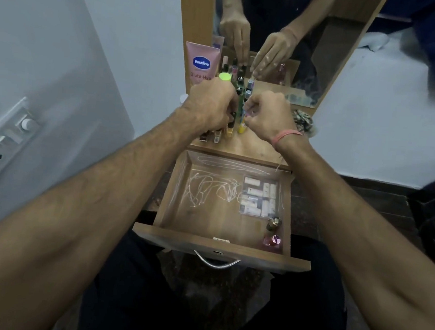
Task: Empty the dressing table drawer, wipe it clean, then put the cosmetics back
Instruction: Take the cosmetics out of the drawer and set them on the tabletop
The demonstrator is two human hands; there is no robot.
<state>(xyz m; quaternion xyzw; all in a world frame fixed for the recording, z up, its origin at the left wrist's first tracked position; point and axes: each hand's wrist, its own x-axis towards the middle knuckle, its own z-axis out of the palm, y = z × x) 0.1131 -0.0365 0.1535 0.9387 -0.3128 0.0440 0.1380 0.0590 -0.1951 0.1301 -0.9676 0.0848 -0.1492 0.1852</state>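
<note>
The dressing table drawer [172, 200] is pulled out below my arms. Inside it lie a clear box of small white tubes [258, 197], a gold-capped bottle [274, 223] and a pink bottle [272, 242]. White scribble marks cover its bottom. On the tabletop [256, 144] stands a cluster of nail polish bottles and slim tubes [241, 92]. My left hand [212, 105] curls round a small dark bottle in that cluster. My right hand [267, 113] pinches a slim blue-capped stick [249, 87] beside it.
A pink Vaseline tube [201, 63] and a neon green cap [224, 77] stand at the back left, against the mirror [330, 55]. A patterned scrunchie [303, 120] lies to the right. A wall socket panel [0, 147] is at the left. The drawer handle [215, 261] faces my lap.
</note>
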